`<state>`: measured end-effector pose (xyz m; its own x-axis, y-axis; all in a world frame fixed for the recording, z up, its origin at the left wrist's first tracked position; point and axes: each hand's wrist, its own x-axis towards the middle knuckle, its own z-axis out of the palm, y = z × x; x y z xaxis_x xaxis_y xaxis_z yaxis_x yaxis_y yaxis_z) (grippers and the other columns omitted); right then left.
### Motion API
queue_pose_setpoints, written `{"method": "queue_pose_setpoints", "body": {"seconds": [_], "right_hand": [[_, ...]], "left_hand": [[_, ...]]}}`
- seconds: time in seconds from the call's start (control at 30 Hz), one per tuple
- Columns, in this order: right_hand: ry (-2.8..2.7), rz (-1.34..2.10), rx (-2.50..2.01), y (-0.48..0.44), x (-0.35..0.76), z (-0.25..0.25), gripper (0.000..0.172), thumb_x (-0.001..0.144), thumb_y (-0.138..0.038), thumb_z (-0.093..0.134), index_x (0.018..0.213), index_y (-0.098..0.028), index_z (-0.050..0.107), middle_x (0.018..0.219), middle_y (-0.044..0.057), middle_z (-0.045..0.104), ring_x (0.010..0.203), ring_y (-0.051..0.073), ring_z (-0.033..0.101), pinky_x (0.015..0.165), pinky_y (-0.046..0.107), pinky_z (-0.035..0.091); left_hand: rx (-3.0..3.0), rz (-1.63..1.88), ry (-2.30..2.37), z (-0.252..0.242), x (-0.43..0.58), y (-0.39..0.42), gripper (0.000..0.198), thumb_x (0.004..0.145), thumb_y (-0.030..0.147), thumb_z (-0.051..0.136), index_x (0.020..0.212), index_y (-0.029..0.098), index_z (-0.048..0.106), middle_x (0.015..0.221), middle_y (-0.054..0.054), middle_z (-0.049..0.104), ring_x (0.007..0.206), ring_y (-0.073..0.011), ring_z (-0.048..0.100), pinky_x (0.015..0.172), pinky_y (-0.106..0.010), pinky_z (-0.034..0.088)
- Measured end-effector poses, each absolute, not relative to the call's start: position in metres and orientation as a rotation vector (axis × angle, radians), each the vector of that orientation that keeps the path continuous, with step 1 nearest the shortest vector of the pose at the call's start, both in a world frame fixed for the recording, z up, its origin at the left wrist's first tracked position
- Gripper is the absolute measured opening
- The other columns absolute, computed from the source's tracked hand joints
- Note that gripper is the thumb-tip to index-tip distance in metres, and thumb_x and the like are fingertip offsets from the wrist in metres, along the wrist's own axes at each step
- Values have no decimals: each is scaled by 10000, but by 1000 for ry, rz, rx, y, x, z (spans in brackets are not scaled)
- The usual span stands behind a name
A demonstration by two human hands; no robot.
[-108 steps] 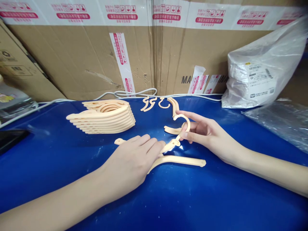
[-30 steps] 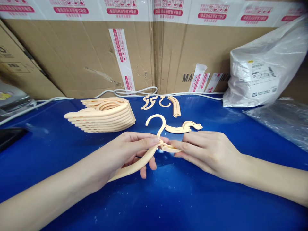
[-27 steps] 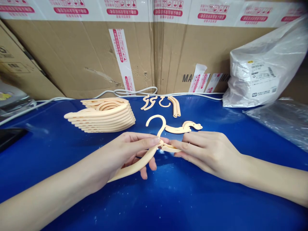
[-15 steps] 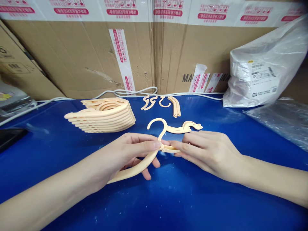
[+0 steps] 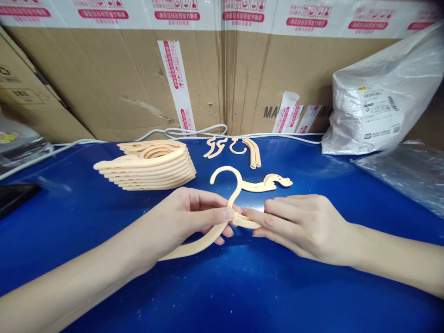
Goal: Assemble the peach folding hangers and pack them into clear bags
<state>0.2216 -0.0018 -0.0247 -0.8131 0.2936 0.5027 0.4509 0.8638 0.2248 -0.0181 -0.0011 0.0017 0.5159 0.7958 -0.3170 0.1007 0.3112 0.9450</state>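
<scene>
A cream plastic clothes hanger [image 5: 204,241] is held above the blue table between both hands, its curved hook pointing up. My left hand [image 5: 194,215] is closed round the hanger where the hook meets the left arm, thumb on top. My right hand [image 5: 305,226] pinches the hanger's short right arm piece [image 5: 245,222], which touches the joint below the hook; its far end is hidden under my fingers. Just behind the hook lies a loose cream hanger part [image 5: 265,184] with a curled end.
A stack of cream hangers [image 5: 149,169] stands at the left. Small hooks and arm pieces [image 5: 252,153] lie at the back, before a white cable [image 5: 194,134] and cardboard boxes [image 5: 121,83]. A wrapped white package [image 5: 374,111] stands at the right beside clear plastic [image 5: 405,166].
The right arm piece has swung slightly downward at the joint, and my right hand has dropped a little with it. My left fingers have curled in closer beneath the hanger.
</scene>
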Motion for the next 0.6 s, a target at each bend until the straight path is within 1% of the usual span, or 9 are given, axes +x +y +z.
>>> {"method": "queue_pose_setpoints", "body": {"seconds": [0.13,0.23,0.37,0.47,0.6], "right_hand": [[-2621,-407,-556,-2,222,-26,299,1020,-290,442,1152,-117,646,676,-14,610,545,115,566,538,258,445],[-2627,-378,-559,-1,223,-26,299,1018,-294,442,1164,-122,638,682,-16,604,533,122,553,511,268,427],[-2661,-293,-587,-1,224,-27,304,1022,-310,434,1159,-135,641,696,-17,606,531,115,542,491,267,399],[-2679,-243,-608,-1,224,-27,308,1028,-315,418,1157,-148,642,715,-16,620,542,111,549,493,267,388],[-2679,-241,-595,-1,224,-27,311,1032,-307,404,1141,-142,645,714,-13,623,549,116,561,492,274,380]], "left_hand": [[1185,571,964,0,-16,-2,106,868,211,679,813,185,766,688,11,738,630,-60,665,607,-91,517],[1183,562,1006,0,-15,-2,105,861,238,689,820,177,763,697,0,743,634,-68,665,611,-104,519],[1194,544,1014,-2,-16,-1,112,859,241,683,804,182,761,698,5,743,639,-59,658,613,-92,505],[1293,541,977,-4,-16,0,142,879,245,643,839,190,767,675,19,724,602,-55,639,571,-97,493],[1510,529,975,-3,-16,-2,231,910,289,566,881,174,764,595,26,660,546,-65,601,506,-113,448]]}}
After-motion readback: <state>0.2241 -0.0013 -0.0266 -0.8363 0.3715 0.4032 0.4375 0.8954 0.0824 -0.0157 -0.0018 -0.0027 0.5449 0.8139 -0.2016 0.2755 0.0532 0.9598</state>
